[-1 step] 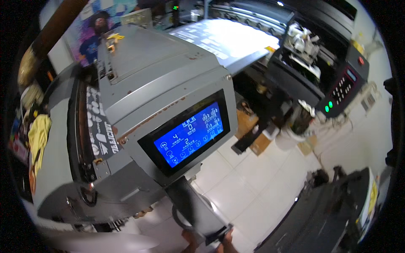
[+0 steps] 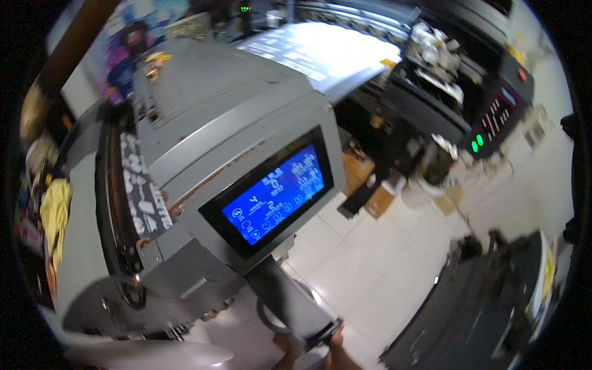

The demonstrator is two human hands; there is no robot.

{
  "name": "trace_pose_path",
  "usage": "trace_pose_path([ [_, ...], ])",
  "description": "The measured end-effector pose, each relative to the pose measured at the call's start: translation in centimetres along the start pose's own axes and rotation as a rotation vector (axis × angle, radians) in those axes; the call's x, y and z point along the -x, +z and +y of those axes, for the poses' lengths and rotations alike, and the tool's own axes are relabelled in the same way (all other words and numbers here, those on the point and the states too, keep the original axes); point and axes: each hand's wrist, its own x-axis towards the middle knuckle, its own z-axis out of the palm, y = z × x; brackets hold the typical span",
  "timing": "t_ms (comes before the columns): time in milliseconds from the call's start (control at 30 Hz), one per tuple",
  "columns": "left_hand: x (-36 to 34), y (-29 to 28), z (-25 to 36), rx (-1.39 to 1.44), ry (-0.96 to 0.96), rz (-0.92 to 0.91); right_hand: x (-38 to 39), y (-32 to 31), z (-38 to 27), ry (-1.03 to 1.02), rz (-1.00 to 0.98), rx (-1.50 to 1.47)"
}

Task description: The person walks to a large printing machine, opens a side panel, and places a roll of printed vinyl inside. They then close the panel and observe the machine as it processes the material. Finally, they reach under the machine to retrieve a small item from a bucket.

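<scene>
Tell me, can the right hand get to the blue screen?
Probably yes: the blue screen is uncovered and nothing seems to block it, though the right hand is down at the dark bar.

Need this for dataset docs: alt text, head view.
A person's left hand and right hand, grip blurred, are at the near end of a grey panel, below a large grey machine with a lit blue screen. Beyond lies a brightly lit white sheet; white floor tiles show at right.
</scene>
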Motion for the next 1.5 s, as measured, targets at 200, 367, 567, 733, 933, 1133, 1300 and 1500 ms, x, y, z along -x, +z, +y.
trace_pose_path([
  [200,-1.3,-4.4,2.9,0.261,-0.038,-0.121,0.9,13.0,0.1,-0.012,0.069,0.421],
  [367,2.7,-5.3,0.4,0.352,-0.101,-0.179,6.1,22.7,-2.3,-0.064,0.107,0.301],
  [567,7.4,-6.5,-3.4,0.404,-0.193,-0.19,9.1,28.8,-4.4,-0.102,-0.182,0.139],
  [733,9.2,-7.9,-5.0,0.414,-0.248,-0.194,8.9,33.9,-4.7,-0.09,-0.283,0.205],
  [933,10.5,-8.1,-5.8,0.448,-0.287,-0.181,3.8,40.8,1.2,-0.102,-0.431,0.222],
  [1133,10.9,-7.5,-6.5,0.483,-0.306,-0.167,1.9,43.6,1.4,-0.037,-0.562,0.415],
  [1300,11.8,-7.4,-7.2,0.505,-0.33,-0.179,8.2,36.9,-3.1,-0.083,-0.641,0.192],
  [1500,12.6,-7.2,-8.1,0.552,-0.321,-0.173,9.1,20.8,-2.2,-0.343,-0.398,0.726],
])
